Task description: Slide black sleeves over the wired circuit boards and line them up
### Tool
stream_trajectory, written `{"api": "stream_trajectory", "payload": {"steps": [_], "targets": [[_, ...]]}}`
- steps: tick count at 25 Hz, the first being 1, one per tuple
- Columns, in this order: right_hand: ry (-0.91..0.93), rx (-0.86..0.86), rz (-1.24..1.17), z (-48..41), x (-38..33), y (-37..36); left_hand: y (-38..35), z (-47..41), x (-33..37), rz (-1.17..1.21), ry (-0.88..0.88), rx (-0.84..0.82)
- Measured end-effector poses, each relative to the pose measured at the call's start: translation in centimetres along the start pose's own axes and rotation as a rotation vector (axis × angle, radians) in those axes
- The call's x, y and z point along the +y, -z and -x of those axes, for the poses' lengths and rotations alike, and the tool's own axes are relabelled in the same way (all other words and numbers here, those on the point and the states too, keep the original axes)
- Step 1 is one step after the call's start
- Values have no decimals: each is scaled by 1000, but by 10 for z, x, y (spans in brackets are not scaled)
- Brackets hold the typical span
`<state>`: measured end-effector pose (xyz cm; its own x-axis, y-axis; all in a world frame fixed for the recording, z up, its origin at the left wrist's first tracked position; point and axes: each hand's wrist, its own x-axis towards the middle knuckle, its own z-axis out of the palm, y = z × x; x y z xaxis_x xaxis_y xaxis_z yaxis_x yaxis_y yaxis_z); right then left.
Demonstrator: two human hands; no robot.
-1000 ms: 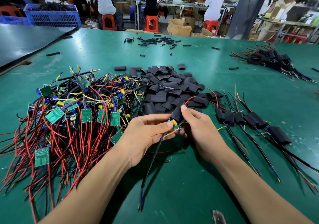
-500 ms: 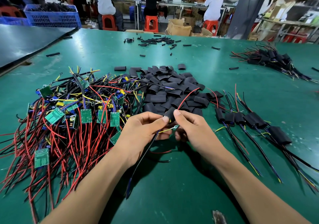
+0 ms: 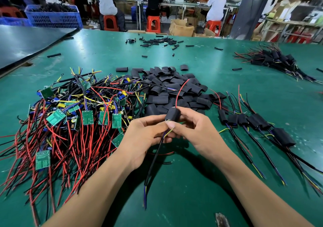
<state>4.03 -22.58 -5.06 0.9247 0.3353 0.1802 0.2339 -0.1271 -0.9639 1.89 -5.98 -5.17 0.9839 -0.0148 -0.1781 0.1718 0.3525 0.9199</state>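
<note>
Sleeve (image 3: 172,114) roughly upright, pinched by right hand (image 3: 197,130); left hand (image 3: 146,135) grips its wires (image 3: 157,153) just below. Finished row (image 3: 257,121) lies right of sleeve, right hand nearer.

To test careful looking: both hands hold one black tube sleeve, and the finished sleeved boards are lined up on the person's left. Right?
Wrong side: the head view shows the row of black-sleeved wired boards on the person's right. The left hand and right hand do hold one black tube sleeve.
</note>
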Motion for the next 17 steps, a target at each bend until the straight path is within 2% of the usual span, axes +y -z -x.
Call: {"api": "stream_trajectory", "payload": {"steps": [10,14,17], "targets": [[59,9,7,-1,2,1,0,2,2,16,-38,-19],[-39,28,56,-2,2,8,1,0,4,46,-42,-160],[-30,-59,8,-1,-2,10,0,2,5,43,-56,-192]]}}
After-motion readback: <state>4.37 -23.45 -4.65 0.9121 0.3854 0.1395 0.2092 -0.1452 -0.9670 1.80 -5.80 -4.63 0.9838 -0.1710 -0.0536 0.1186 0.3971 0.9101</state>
